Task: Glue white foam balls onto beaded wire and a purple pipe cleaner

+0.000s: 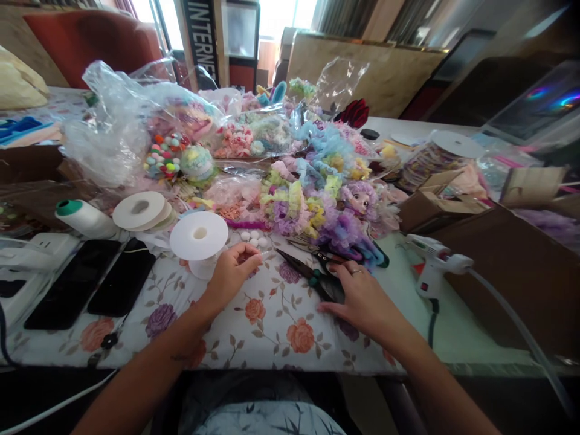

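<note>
My left hand [236, 267] is closed, thumb and fingertips together above the flowered cloth; anything between them is too small to make out. Just beyond it lie several small white balls [254, 238], and a white spool [199, 235] stands to its left. My right hand [362, 296] curves over the handles of black pliers [294, 263], thumb on the near side and fingers on the far side. The pliers lie on the cloth, jaws pointing left. Scissors [304, 244] lie beyond them, their handles partly under my fingers.
Ruffled pastel trims [294, 205] and a doll's head [360, 199] pile up behind. At right are a white glue gun [428, 263] with its cord and a cardboard box [498, 272]. Two phones [72, 284], a thread cone [86, 219] and a ribbon roll [140, 210] sit left.
</note>
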{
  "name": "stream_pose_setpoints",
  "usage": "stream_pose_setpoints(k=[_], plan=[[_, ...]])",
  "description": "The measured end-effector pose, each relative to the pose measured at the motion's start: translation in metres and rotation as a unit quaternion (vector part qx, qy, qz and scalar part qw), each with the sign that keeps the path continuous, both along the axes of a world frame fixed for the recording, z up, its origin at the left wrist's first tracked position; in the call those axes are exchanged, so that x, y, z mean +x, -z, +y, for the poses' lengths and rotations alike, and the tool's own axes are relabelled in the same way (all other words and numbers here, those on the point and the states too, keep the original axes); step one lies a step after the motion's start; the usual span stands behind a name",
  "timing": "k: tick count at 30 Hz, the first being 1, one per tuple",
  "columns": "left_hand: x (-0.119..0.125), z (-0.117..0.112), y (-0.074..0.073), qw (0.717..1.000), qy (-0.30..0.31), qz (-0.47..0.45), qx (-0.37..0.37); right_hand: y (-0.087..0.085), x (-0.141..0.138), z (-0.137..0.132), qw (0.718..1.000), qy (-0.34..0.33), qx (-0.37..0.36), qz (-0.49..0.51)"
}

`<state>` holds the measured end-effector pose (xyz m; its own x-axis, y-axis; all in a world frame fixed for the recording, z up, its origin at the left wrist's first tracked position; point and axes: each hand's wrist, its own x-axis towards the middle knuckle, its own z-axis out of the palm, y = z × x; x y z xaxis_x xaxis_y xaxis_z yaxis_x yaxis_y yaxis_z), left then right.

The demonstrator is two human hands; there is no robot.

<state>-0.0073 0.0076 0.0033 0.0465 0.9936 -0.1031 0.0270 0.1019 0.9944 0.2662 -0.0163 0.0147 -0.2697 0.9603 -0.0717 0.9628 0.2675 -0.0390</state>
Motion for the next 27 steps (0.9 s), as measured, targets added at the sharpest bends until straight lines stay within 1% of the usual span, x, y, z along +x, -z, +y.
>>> stream_pose_setpoints(k=[2, 4, 6, 9, 10, 11, 12, 13, 15, 16, 17, 18, 19, 22, 23, 26, 27], plan=[[0.000, 0.001, 0.000, 0.998, -0.027, -0.052, -0.022, 0.004, -0.001, -0.005, 1.000, 0.000, 0.011, -0.005], [-0.001, 0.003, 0.000, 0.994, -0.047, -0.094, -0.043, 0.006, -0.002, -0.009, 1.000, 0.008, 0.001, 0.001], [-0.002, 0.004, -0.001, 0.990, -0.051, -0.118, -0.058, 0.006, -0.003, -0.011, 0.999, 0.025, -0.017, 0.020], [-0.003, 0.004, -0.002, 0.987, -0.041, -0.142, -0.058, 0.000, -0.005, -0.011, 0.991, 0.085, -0.070, 0.080], [-0.003, 0.003, -0.003, 0.986, -0.036, -0.152, -0.055, -0.004, -0.005, -0.010, 0.982, 0.114, -0.094, 0.115], [-0.003, 0.003, -0.003, 0.985, -0.031, -0.164, -0.054, -0.007, -0.005, -0.010, 0.968, 0.144, -0.126, 0.162], [-0.003, 0.003, -0.004, 0.983, -0.029, -0.174, -0.054, -0.010, -0.004, -0.010, 0.945, 0.172, -0.167, 0.222], [-0.002, 0.002, -0.004, 0.981, -0.028, -0.182, -0.056, -0.013, -0.003, -0.010, 0.912, 0.193, -0.216, 0.291], [-0.002, 0.002, -0.005, 0.978, -0.033, -0.195, -0.065, -0.017, -0.003, -0.013, 0.820, 0.219, -0.316, 0.425], [-0.001, 0.002, -0.005, 0.977, -0.035, -0.200, -0.071, -0.018, -0.003, -0.015, 0.775, 0.227, -0.351, 0.474], [-0.001, 0.002, -0.005, 0.975, -0.034, -0.203, -0.077, -0.019, -0.004, -0.017, 0.745, 0.231, -0.371, 0.504], [-0.001, 0.002, -0.005, 0.975, -0.030, -0.206, -0.082, -0.020, -0.006, -0.019, 0.733, 0.229, -0.377, 0.518], [0.000, 0.002, -0.004, 0.974, -0.025, -0.209, -0.084, -0.021, -0.008, -0.020, 0.734, 0.223, -0.376, 0.520], [0.000, 0.002, -0.002, 0.974, -0.008, -0.209, -0.083, -0.025, -0.017, -0.022, 0.756, 0.194, -0.381, 0.496], [0.000, 0.002, -0.001, 0.975, 0.000, -0.209, -0.080, -0.027, -0.020, -0.022, 0.757, 0.183, -0.385, 0.495], [-0.001, 0.001, -0.001, 0.971, 0.031, -0.226, -0.070, -0.032, -0.028, -0.021, 0.739, 0.148, -0.413, 0.511], [-0.001, 0.000, -0.002, 0.968, 0.041, -0.240, -0.068, -0.033, -0.030, -0.020, 0.738, 0.138, -0.420, 0.510]])
